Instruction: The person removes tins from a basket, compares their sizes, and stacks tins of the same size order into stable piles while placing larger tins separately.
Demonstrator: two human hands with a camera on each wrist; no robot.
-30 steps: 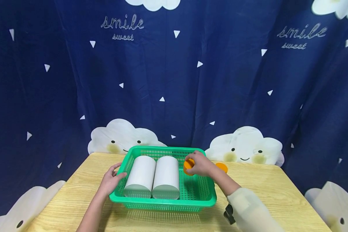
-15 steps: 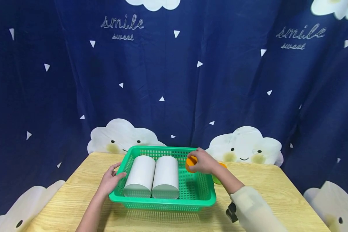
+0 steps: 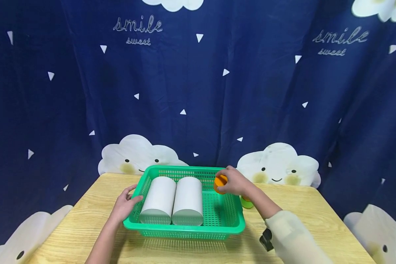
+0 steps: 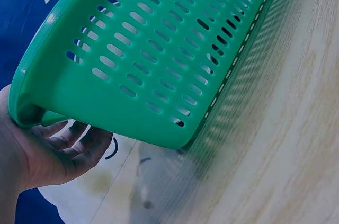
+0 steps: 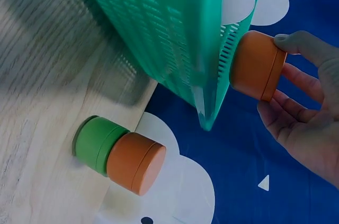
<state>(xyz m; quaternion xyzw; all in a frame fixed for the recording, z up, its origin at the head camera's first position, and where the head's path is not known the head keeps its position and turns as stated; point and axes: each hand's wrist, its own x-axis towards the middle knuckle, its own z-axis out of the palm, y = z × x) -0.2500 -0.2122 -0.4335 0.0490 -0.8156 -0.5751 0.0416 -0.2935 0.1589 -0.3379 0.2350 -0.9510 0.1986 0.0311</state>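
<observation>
My left hand (image 3: 123,206) grips the left rim of a green plastic basket (image 3: 184,228), thumb over the edge; in the left wrist view its fingers (image 4: 85,150) curl beneath the rim. Two large white cylinders (image 3: 159,198) lie side by side in the basket's left and middle. Over its right end, my right hand (image 3: 235,182) holds a small round orange lidded container (image 3: 219,184) between thumb and fingertips. The right wrist view shows this orange container (image 5: 257,65) near the basket's rim, its lid seam toward the palm.
Outside the basket's right side, a green round container (image 5: 98,144) stands on the wooden table (image 3: 300,220) with another orange container (image 5: 135,163) stacked on it. My right forearm partly hides them in the head view. A dark blue curtain (image 3: 198,91) hangs behind the table.
My right hand has moved up and to the right with the orange container, toward the basket's far right corner. My left hand stays on the rim.
</observation>
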